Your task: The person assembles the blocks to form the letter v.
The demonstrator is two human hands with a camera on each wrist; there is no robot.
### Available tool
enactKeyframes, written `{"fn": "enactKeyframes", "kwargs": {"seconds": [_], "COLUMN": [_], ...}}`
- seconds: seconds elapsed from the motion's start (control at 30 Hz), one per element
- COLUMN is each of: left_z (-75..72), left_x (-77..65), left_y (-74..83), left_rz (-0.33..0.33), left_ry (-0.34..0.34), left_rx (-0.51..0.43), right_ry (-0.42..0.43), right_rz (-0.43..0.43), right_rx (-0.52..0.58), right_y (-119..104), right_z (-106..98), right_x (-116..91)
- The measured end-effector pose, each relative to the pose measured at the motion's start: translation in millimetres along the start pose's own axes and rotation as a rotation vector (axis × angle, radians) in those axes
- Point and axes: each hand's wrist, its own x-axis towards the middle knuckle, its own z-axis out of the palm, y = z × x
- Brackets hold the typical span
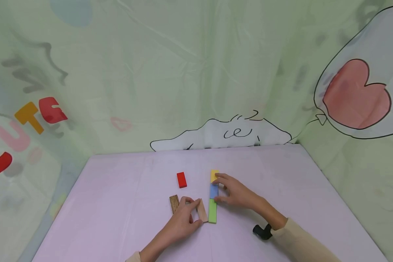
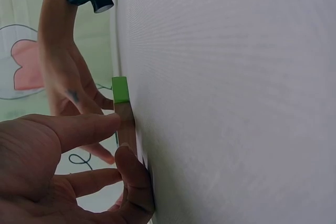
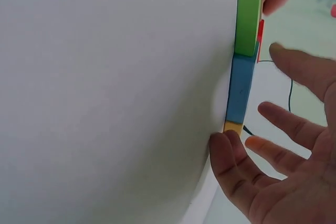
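In the head view a green block (image 1: 212,213), a blue block (image 1: 213,192) and a yellow block (image 1: 213,174) lie end to end in a straight row. My left hand (image 1: 184,221) pinches a light wooden block (image 1: 202,211) between thumb and fingers, slightly aslant beside the green one. My right hand (image 1: 237,193) reaches over the row from the right, fingers loosely bent. Its fingertips (image 3: 223,142) are at the yellow block (image 3: 233,127) in the right wrist view, while the thumb is apart from the blocks. Left of these are a dark brown wooden block (image 1: 174,203), partly hidden by my left hand, and a red block (image 1: 181,180).
The blocks lie on a table with a pale lilac cover (image 1: 124,203). A printed curtain (image 1: 170,72) stands along its back and sides. A black device (image 1: 262,231) sits at the right wrist.
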Motion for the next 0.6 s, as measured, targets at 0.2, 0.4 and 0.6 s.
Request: {"fn": "enactKeyframes", "kwargs": {"seconds": [0.2, 0.4, 0.6], "left_z": [0.8, 0.5, 0.8], "left_x": [-0.6, 0.0, 0.2], "left_y": [-1.2, -0.5, -0.7], "left_rz": [0.009, 0.001, -0.008], "left_ry": [0.002, -0.003, -0.005], "left_rx": [0.01, 0.007, 0.005], "right_ry": [-0.017, -0.012, -0.025], "right_rz": [0.004, 0.006, 0.028], "right_rx": [-0.015, -0.049, -0.057], "right_y": [-5.9, -7.7, -9.0], "right_z": [2.9, 4.3, 4.0], "right_x": [-5.6, -6.5, -7.0]}}
